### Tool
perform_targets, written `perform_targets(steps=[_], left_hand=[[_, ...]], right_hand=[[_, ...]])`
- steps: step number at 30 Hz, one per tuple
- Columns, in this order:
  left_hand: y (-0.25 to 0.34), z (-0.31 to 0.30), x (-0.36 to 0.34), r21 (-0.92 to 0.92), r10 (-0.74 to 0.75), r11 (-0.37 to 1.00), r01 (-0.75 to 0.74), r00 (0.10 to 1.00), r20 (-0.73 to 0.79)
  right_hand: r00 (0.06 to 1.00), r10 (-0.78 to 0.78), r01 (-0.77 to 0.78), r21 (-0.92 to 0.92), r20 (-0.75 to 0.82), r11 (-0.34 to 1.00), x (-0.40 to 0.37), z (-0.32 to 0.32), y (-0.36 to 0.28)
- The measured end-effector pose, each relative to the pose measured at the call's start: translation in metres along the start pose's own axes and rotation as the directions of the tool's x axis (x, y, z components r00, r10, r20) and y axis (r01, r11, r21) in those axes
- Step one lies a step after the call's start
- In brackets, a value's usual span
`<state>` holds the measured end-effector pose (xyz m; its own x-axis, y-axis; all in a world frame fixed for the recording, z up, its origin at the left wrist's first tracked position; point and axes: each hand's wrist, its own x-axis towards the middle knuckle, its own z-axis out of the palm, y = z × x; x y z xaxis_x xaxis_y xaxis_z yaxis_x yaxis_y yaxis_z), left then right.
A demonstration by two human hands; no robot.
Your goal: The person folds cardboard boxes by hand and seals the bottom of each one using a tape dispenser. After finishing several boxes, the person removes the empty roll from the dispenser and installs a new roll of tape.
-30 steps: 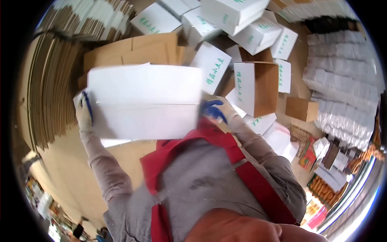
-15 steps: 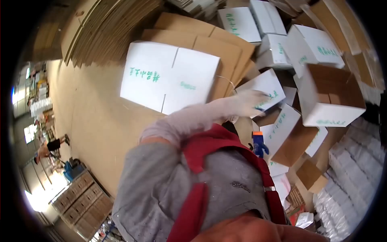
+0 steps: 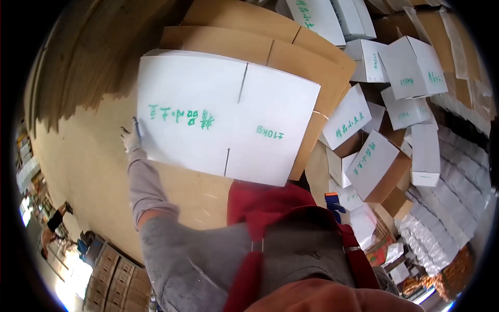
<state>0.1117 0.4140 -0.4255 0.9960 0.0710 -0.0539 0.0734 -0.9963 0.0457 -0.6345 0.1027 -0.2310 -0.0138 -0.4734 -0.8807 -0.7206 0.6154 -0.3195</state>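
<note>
My left hand (image 3: 132,137), in a pale glove with dark fingertips, is at the left edge of a white flattened carton (image 3: 187,88). Its fingers are spread and the hand looks to touch the edge. Green characters and "±10kg" are printed on the carton, which lies on top of a pile of flat brown cardboard (image 3: 306,57). Low on the right side of my body, my right hand (image 3: 344,214), gloved and partly hidden, is closed around an orange and dark blue object (image 3: 331,199); I cannot make out its exact kind.
Several white cartons with green print (image 3: 345,117) lie jumbled on the right, some showing brown insides. Plastic-wrapped white stacks (image 3: 442,208) stand beyond them. Upright cardboard sheets (image 3: 78,57) lean at upper left. At lower left are a wooden crate (image 3: 112,275) and another person (image 3: 52,229).
My left hand has swung from the cartons on the right to the flat carton's left edge. The open box at the right has dropped and turned. My view has shifted closer to the flat pile.
</note>
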Motion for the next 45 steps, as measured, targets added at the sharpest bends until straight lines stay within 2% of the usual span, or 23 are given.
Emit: perform_targets(steps=[3,8,10,12,14,15,17,19,21,23,24,26,28,30,31,36,37,38,39,41,43,44,45], left_hand=[[-0.039,0.086,0.054,-0.615,0.077,0.705,0.354,0.823,0.563],[0.070,-0.017,-0.030,-0.484,0.284,0.873,0.062,0.741,0.608],[0.116,-0.041,-0.076,-0.583,0.439,0.811,-0.050,0.710,0.550],[0.138,-0.022,-0.092,-0.511,0.460,0.844,-0.165,0.714,0.529],[0.160,-0.021,-0.093,-0.486,0.457,0.864,-0.130,0.609,0.648],[0.183,-0.051,-0.101,-0.277,0.411,0.912,-0.304,0.673,0.615],[0.238,-0.109,-0.132,0.006,0.450,0.867,-0.499,0.787,0.423],[0.297,-0.106,-0.162,-0.241,0.789,0.615,-0.751,0.591,0.169],[0.374,-0.091,-0.221,-0.227,0.970,0.228,-0.947,0.242,-0.036],[0.431,-0.079,-0.267,-0.115,0.981,0.082,-0.990,0.059,0.184],[0.450,-0.073,-0.276,-0.119,0.984,0.068,-0.991,0.047,0.171],[0.465,-0.070,-0.293,-0.174,0.830,0.126,-0.977,0.008,0.558],[0.459,-0.061,-0.311,-0.115,0.818,0.122,-0.986,0.034,0.574],[0.452,-0.079,-0.323,-0.034,0.805,0.119,-0.992,0.077,0.588],[0.452,-0.100,-0.327,-0.055,0.799,0.182,-0.982,0.115,0.591],[0.432,-0.208,-0.343,0.027,0.890,0.141,-0.990,0.139,0.435],[0.425,-0.237,-0.347,-0.100,0.855,0.133,-0.986,0.063,0.515],[0.418,-0.268,-0.353,-0.228,0.818,0.137,-0.964,-0.019,0.575],[0.410,-0.302,-0.369,-0.164,0.855,0.050,-0.985,-0.043,0.516],[0.388,-0.374,-0.390,-0.140,0.902,-0.009,-0.990,-0.068,0.426],[0.368,-0.393,-0.397,-0.124,0.940,-0.077,-0.989,-0.113,0.322],[0.358,-0.387,-0.397,-0.096,0.967,-0.163,-0.982,-0.178,0.180],[0.349,-0.379,-0.396,-0.058,0.967,-0.248,-0.967,-0.251,0.038]], right_hand=[[0.998,-0.050,0.049,-0.022,-0.024,0.999,-0.001,-0.005,0.007],[0.973,-0.230,0.231,-0.206,0.027,0.951,0.020,0.002,0.001],[0.517,-0.737,0.824,-0.486,0.436,0.292,0.051,-0.006,0.011],[0.593,-0.684,0.777,-0.525,0.425,0.347,0.022,0.015,-0.068],[0.967,-0.255,0.252,-0.141,-0.005,0.958,0.010,0.011,-0.086],[0.756,-0.647,0.652,-0.203,0.100,0.730,0.021,-0.004,-0.071],[0.852,-0.522,0.519,-0.092,-0.023,0.850,0.007,-0.016,-0.081],[0.940,-0.321,0.332,0.094,-0.114,0.939,-0.004,-0.029,-0.078],[0.943,-0.280,0.296,0.067,-0.178,0.953,-0.009,-0.037,-0.064],[0.943,-0.247,0.270,0.079,-0.222,0.960,-0.010,-0.050,-0.044],[0.914,-0.329,0.350,0.053,-0.238,0.935,-0.001,-0.063,-0.015],[0.894,-0.300,0.374,0.184,-0.334,0.909,-0.025,-0.065,-0.012],[0.920,-0.211,0.316,0.307,-0.330,0.898,-0.003,-0.088,0.045],[0.806,-0.496,0.548,0.091,-0.324,0.831,0.031,-0.103,0.098],[0.907,-0.280,0.394,0.396,-0.315,0.829,0.020,-0.109,0.062],[0.640,-0.644,0.756,0.198,-0.419,0.623,0.145,-0.189,0.022],[0.689,-0.607,0.724,0.409,-0.396,0.556,0.113,-0.200,-0.043],[0.498,-0.764,0.846,0.035,-0.411,0.532,0.100,-0.214,-0.088],[0.415,-0.807,0.909,0.161,-0.419,0.384,0.105,-0.221,-0.123],[0.487,-0.841,0.869,0.230,-0.237,0.438,0.036,-0.213,-0.208],[0.355,-0.935,0.916,0.209,-0.026,0.342,0.008,-0.199,-0.256],[0.292,-0.953,0.955,-0.073,0.085,0.286,-0.016,-0.179,-0.274],[0.119,-0.972,0.884,-0.467,0.205,0.009,-0.041,-0.155,-0.288]])
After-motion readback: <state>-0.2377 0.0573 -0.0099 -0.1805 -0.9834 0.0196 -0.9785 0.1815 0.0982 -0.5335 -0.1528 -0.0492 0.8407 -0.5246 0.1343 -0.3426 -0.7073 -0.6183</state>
